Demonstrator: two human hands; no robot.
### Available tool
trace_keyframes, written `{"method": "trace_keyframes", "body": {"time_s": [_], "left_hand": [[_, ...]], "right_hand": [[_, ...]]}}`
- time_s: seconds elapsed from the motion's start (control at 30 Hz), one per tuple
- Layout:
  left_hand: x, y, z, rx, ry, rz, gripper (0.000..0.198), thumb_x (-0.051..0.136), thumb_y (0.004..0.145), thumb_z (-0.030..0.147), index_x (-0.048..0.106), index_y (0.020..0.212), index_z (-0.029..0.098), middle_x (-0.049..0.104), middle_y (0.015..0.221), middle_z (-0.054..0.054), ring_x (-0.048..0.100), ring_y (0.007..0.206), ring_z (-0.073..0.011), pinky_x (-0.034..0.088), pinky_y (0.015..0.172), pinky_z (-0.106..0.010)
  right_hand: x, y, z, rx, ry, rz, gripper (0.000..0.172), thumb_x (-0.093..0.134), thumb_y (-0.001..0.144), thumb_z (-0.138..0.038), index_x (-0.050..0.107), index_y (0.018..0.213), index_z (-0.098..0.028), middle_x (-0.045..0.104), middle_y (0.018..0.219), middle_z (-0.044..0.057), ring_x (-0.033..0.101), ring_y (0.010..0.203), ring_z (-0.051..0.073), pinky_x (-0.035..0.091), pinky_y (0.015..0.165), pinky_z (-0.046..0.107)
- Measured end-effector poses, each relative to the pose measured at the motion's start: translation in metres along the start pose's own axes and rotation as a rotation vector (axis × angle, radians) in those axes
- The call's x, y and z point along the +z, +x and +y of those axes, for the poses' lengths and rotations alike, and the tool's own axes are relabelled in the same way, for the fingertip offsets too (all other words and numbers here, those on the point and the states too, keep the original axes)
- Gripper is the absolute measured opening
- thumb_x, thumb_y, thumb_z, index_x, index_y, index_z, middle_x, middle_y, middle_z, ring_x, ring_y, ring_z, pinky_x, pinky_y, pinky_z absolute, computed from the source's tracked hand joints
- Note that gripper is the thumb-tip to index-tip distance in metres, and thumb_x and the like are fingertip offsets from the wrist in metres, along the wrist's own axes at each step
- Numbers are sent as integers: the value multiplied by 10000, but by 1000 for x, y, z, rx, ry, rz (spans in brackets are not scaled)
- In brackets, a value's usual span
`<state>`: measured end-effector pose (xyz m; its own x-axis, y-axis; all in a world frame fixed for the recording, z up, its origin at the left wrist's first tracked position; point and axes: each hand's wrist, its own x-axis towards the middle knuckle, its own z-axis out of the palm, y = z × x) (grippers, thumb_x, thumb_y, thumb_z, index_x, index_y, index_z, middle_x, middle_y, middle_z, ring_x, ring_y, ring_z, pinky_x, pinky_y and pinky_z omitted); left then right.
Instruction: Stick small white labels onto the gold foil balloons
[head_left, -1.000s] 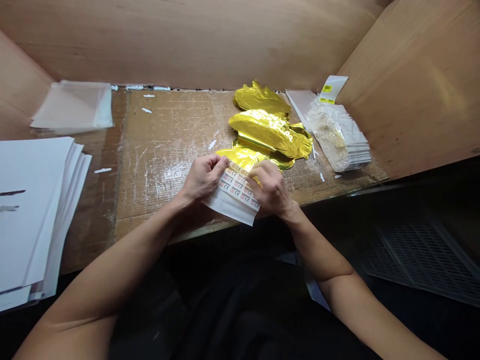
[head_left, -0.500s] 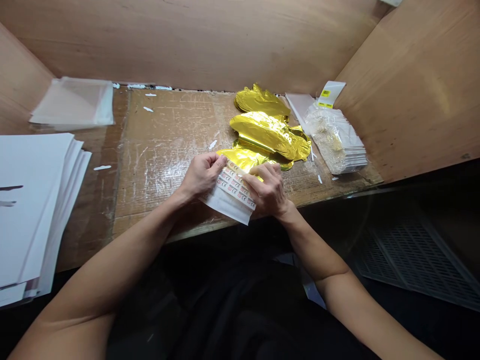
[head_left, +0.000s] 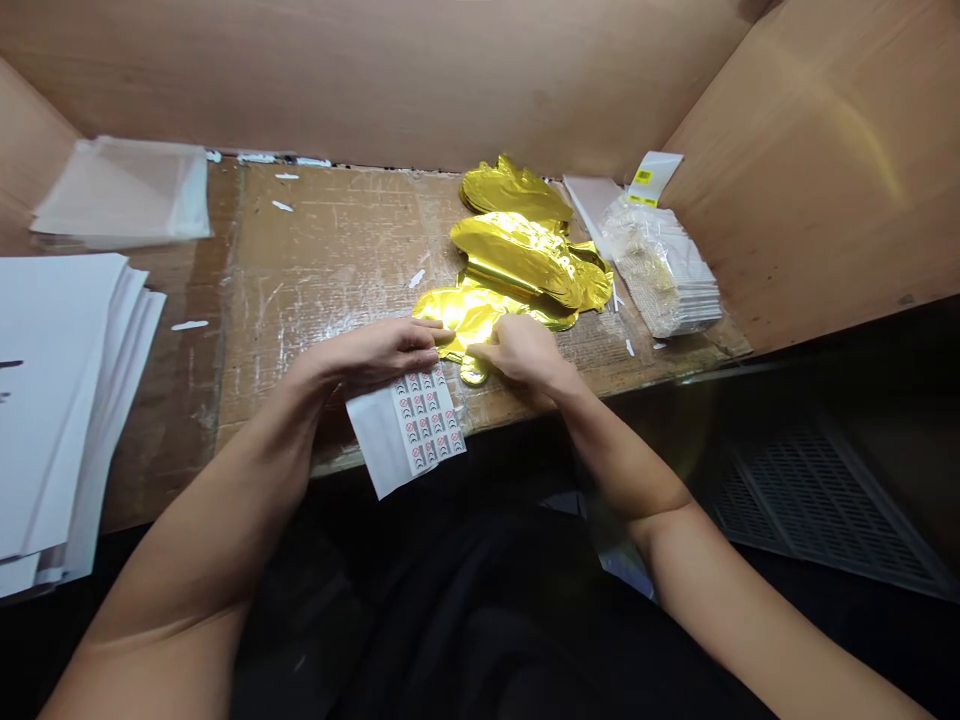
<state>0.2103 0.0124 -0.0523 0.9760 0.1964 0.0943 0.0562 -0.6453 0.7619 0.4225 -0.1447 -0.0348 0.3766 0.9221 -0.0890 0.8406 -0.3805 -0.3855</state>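
My left hand [head_left: 390, 350] holds a sheet of small CE stickers [head_left: 431, 420] on white backing, which hangs below the fingers past the table's front edge. Its fingertips reach onto a gold foil balloon [head_left: 472, 310] lying flat on the cardboard. Closed, my right hand [head_left: 525, 350] presses on the same foil near its small neck [head_left: 473, 371]; whether a sticker is under its fingers is hidden. Just behind lie more folded gold foil balloons [head_left: 525, 255], and a further foil stack [head_left: 514, 190] sits beyond them.
White paper sheets [head_left: 52, 400] are stacked at the left, with clear plastic bags [head_left: 127, 190] behind. A plastic-wrapped white bundle [head_left: 664, 270] lies at the right beside a yellow-marked card [head_left: 655, 178]. Wooden panels [head_left: 375, 80] wall the back and sides.
The sticker sheet has swung down and left in my left hand. My right hand has left the sheet and moved onto the gold foil balloon.
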Motion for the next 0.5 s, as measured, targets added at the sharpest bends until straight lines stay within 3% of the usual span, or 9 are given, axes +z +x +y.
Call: {"method": "trace_keyframes", "body": {"time_s": [0.07, 0.1, 0.17, 0.27, 0.37, 0.43, 0.5], "left_hand": [[-2, 1, -3, 13, 27, -152, 313, 626, 982, 483, 809, 926, 234, 737, 1424, -76, 693, 1254, -257, 551, 1031, -341], [-3, 2, -5, 11, 30, -168, 320, 615, 993, 479, 811, 944, 231, 724, 1446, -82, 688, 1267, -260, 549, 1034, -342], [-6, 3, -11, 18, 17, -174, 328, 613, 1000, 490, 816, 974, 234, 736, 1421, -94, 706, 1228, -261, 563, 1004, -342], [-11, 2, -14, 47, -37, -143, 330, 655, 980, 527, 827, 1026, 250, 782, 1307, -108, 721, 1192, -270, 578, 996, -362], [-16, -3, -3, 79, -62, -81, 332, 654, 994, 529, 833, 1060, 257, 774, 1320, -117, 676, 1280, -279, 547, 1085, -396], [-14, -5, 12, 115, -62, -117, 345, 611, 1028, 522, 828, 1096, 262, 764, 1340, -115, 675, 1268, -268, 539, 1096, -386], [-8, -7, 25, 151, -58, -174, 359, 603, 1031, 535, 830, 1058, 258, 786, 1278, -114, 714, 1148, -251, 574, 1011, -345]], "right_hand": [[-4, -7, 5, 42, -85, 75, 457, 829, 860, -485, 571, 599, -213, 561, 586, 51, 483, 617, 177, 308, 624, 327], [-5, -10, 7, 23, -96, 111, 428, 806, 889, -478, 590, 634, -211, 585, 624, 58, 495, 639, 182, 315, 641, 328], [-5, -13, 12, -117, -69, 140, 331, 771, 927, -443, 636, 740, -206, 647, 740, 61, 525, 708, 187, 335, 687, 321], [1, -9, 15, -357, 89, 40, 239, 737, 948, -391, 656, 838, -195, 684, 875, 43, 547, 805, 175, 363, 742, 299], [7, -3, 17, -360, 221, -43, 244, 631, 992, -310, 632, 783, -184, 659, 841, 22, 534, 800, 157, 361, 755, 284], [7, -1, 18, -361, 213, -54, 234, 647, 983, -332, 629, 803, -183, 651, 844, 17, 517, 794, 155, 345, 747, 281], [4, 1, 20, -393, 156, -60, 225, 693, 960, -378, 636, 860, -185, 655, 892, 24, 501, 803, 157, 330, 742, 280]]}}
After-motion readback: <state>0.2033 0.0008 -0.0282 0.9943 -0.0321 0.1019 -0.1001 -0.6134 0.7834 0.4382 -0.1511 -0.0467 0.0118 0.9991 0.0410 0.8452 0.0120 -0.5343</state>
